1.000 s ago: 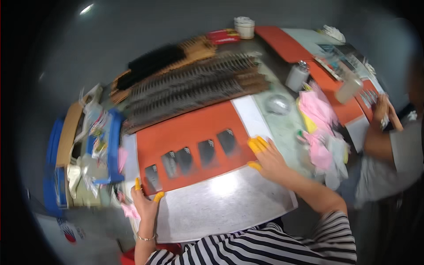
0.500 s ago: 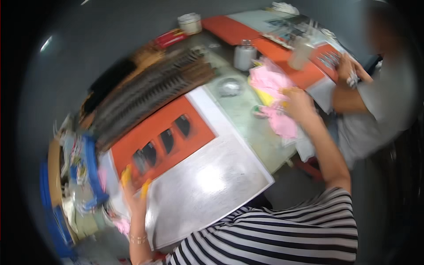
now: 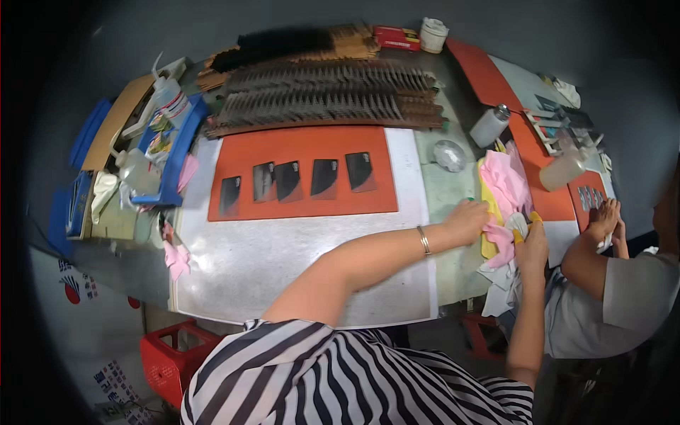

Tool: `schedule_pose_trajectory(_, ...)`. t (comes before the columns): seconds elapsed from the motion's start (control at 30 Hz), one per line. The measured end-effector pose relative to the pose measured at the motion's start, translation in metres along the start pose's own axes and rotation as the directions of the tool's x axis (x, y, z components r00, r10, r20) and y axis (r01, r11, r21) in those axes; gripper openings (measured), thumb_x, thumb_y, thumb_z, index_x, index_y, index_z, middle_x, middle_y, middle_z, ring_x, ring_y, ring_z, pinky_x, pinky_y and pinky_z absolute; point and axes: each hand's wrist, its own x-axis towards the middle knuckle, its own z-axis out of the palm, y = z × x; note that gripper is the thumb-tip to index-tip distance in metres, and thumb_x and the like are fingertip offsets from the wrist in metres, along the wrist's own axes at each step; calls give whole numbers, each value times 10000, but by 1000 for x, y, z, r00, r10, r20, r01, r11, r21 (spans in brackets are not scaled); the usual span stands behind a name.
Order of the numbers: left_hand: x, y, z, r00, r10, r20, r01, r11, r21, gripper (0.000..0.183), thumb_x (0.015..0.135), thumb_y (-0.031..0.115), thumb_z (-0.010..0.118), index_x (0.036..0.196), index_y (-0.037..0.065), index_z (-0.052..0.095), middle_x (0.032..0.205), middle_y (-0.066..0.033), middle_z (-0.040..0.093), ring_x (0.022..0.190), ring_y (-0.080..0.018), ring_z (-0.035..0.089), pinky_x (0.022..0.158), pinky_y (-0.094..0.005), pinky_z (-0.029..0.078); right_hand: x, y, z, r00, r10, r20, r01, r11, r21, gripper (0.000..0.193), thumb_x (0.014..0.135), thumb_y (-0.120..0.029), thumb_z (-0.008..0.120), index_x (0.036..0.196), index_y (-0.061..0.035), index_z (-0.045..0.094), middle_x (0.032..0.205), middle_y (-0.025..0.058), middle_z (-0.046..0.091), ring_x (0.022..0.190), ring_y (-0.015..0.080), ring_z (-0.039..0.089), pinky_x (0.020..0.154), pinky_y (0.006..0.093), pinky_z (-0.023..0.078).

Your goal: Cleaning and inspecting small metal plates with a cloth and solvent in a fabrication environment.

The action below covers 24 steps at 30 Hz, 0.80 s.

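Both my hands are at a heap of cloths on the right of the table. My left hand (image 3: 469,221), a bracelet on its wrist, reaches across and closes its fingers on the edge of a pink cloth (image 3: 505,178); its fingertips are partly lost among the folds. Yellow covers sit on the fingertips of my right hand (image 3: 534,249), which pinches a small whitish cloth (image 3: 519,224) at the near side of the heap. A yellow cloth (image 3: 489,246) shows beneath the pink. Several dark, flat cards (image 3: 324,178) lie in a row on an orange mat (image 3: 304,209).
Long rows of dark stacked pieces (image 3: 319,99) stand behind the mat. A blue tray (image 3: 170,180) with squeeze bottles (image 3: 170,99) is at left. A metallic bottle (image 3: 490,126) and clear round dish (image 3: 449,155) stand near the cloths. A co-worker's hands (image 3: 605,223) are at right.
My left hand has left the cards at the mat's edge and crossed right to the cloths. My right hand has stayed by the heap. The view has turned and levelled.
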Motion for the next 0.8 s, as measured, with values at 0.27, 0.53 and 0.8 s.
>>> schedule_pose_trajectory(0.27,-2,6,-45,976,85,201,-76,996,-54,388,668,37,557,1054,48,516,1069,-123,487,948,-294,488,792,-394,392,-77,0,-46,996,82,-41,20,233,972,310,794,-10,587,1097,-9,520,1008,90,586,894,144,573,794,246,452)
schedule_pose_trajectory(0.53,-91,45,-186,951,-144,274,258,857,-445,712,733,339,690,1288,28,370,1190,-118,455,1122,-237,450,969,-341,337,-101,-129,10,928,-227,296,-373,-537,757,338,833,-76,557,1153,-22,462,1088,90,546,909,169,578,806,300,485)
schedule_pose_trajectory(0.8,-200,66,-239,820,-559,121,445,491,-749,671,730,171,714,1283,5,372,1184,-68,497,1067,-131,464,931,-265,350,-130,-254,47,711,-568,416,-657,-324,681,301,876,-122,521,1148,-10,458,1028,69,557,894,129,573,751,258,484)
